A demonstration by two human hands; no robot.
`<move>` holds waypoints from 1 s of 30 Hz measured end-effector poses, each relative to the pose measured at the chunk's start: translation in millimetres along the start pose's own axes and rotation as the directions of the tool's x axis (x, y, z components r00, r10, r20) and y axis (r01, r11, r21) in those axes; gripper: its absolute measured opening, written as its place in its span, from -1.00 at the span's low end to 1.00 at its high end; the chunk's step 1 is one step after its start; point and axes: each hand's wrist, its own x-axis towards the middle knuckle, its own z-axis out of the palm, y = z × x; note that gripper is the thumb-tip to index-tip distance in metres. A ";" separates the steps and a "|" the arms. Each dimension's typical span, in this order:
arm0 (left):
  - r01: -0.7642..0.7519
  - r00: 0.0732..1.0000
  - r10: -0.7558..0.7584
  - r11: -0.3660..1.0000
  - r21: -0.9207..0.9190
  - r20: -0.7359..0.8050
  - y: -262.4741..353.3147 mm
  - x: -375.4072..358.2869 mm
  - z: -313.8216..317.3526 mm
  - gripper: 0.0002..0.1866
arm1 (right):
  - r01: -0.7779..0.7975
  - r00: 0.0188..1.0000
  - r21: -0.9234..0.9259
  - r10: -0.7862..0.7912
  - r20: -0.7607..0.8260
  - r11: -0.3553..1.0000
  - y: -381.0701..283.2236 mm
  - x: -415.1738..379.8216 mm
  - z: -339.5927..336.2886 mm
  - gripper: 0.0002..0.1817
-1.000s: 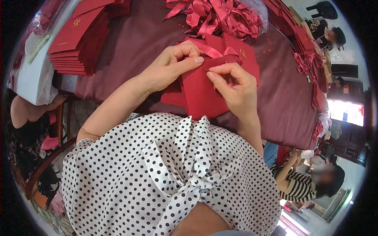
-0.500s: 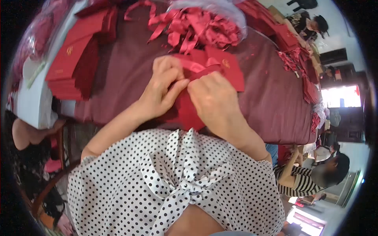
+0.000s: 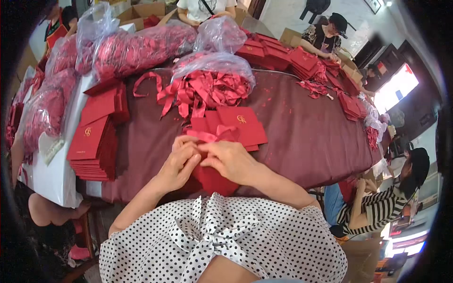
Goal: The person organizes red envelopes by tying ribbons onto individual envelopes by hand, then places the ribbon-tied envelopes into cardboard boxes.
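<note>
My left hand [image 3: 178, 162] and my right hand [image 3: 230, 162] meet above a red paper piece [image 3: 214, 182] at the table's near edge. Both have their fingers closed on a shiny red ribbon [image 3: 215, 135], and a loop of it stands up behind the knuckles. My fingers cover the spot where the ribbon ends cross. Just beyond lie red folders [image 3: 245, 123] with a gold emblem. Farther back, a heap of loose red ribbons [image 3: 207, 92] spills from a clear plastic bag [image 3: 222, 62].
Left of my arms stands a stack of red folders [image 3: 92, 146] beside a white box [image 3: 54, 181]. Clear bags of red material [image 3: 141, 52] line the far side. More red stacks [image 3: 304, 63] run along the right edge. A person in stripes [image 3: 382, 203] sits at right.
The camera view has tilted up, showing more of the table's far side. My hands have come closer together, fingers nearly touching over the ribbon.
</note>
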 end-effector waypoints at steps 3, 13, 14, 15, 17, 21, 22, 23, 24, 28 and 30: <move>0.234 0.962 -0.210 0.964 -0.127 0.176 -1.0 -4.1 -15.2 -0.86 | 0.095 0.995 -0.044 -0.093 0.046 0.994 2.8 -10.6 5.0 -0.81; 0.008 0.873 0.002 1.000 -0.018 0.488 12.1 15.3 -26.9 -0.92 | 0.027 0.998 -0.037 -0.025 0.053 0.999 -20.6 -22.3 -4.2 -0.82; 0.039 0.878 -0.020 0.999 -0.029 0.478 21.5 12.9 -24.8 -0.92 | -0.024 0.997 -0.004 0.024 0.073 1.000 -27.3 -22.8 -10.3 -0.81; -0.040 0.907 0.015 0.998 0.051 0.420 30.6 10.8 -23.3 -0.92 | -0.036 0.995 0.009 0.035 0.098 0.999 -29.8 -24.9 -9.5 -0.81; -0.141 0.939 0.076 0.974 0.174 0.335 41.5 7.0 -27.6 -0.91 | -0.019 0.998 0.056 0.016 0.060 0.998 -32.5 -31.2 -7.4 -0.81; -0.024 0.979 -0.044 0.945 0.326 0.200 41.7 11.0 -69.7 -0.87 | 0.037 0.994 -0.121 -0.024 0.108 0.992 -30.5 -40.8 -14.3 -0.78; 0.044 0.954 -0.103 0.977 0.208 0.281 38.2 11.4 -71.2 -0.87 | 0.043 0.993 -0.114 -0.030 0.117 0.993 -33.2 -40.5 -15.2 -0.80; 0.051 0.954 -0.108 0.978 0.203 0.280 31.0 12.2 -66.6 -0.87 | 0.038 0.992 -0.112 -0.024 0.123 0.993 -36.1 -39.8 -15.0 -0.80; -0.016 0.963 -0.035 0.982 0.187 0.267 21.3 13.9 -56.9 -0.87 | 0.085 0.985 -0.143 -0.062 0.159 0.986 -39.1 -38.2 -14.2 -0.80; -0.025 0.902 0.047 0.998 -0.055 0.430 -4.7 29.3 -35.7 -0.89 | 0.154 0.978 -0.129 -0.132 0.164 0.980 -39.0 -35.1 -9.4 -0.81; 0.117 0.864 -0.080 0.992 -0.043 0.498 -3.3 29.6 -42.0 -0.86 | 0.161 0.980 -0.117 -0.144 0.141 0.980 -34.8 -37.7 -12.7 -0.77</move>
